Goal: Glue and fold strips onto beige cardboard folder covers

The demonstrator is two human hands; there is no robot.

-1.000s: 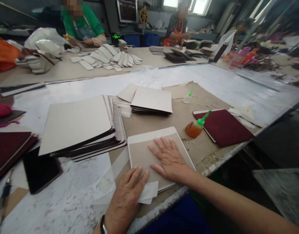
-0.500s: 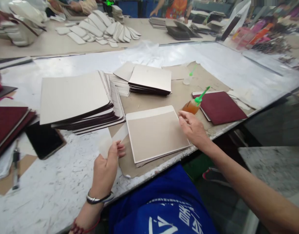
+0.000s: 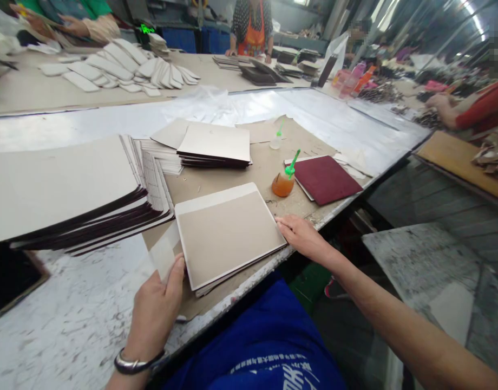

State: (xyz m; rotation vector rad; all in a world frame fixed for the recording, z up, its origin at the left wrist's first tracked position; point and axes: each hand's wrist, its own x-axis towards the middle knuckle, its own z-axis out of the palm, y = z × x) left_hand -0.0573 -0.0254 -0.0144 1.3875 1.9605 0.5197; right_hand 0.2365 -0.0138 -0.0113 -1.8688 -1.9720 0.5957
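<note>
Resting flat and open, the right hand [image 3: 301,236] touches the card panel [image 3: 228,233] at its right edge, with the table edge [image 3: 249,290] just behind the wrist. The glue bottle [image 3: 283,183] stands ahead, with bare board between. The left hand [image 3: 155,309] is curled, its thumb on the panel's near-left corner (whether it pinches the translucent strip [image 3: 164,254] is unclear). Half a second ago that thumb was off the panel and the right hand was nearer the bottle.
</note>
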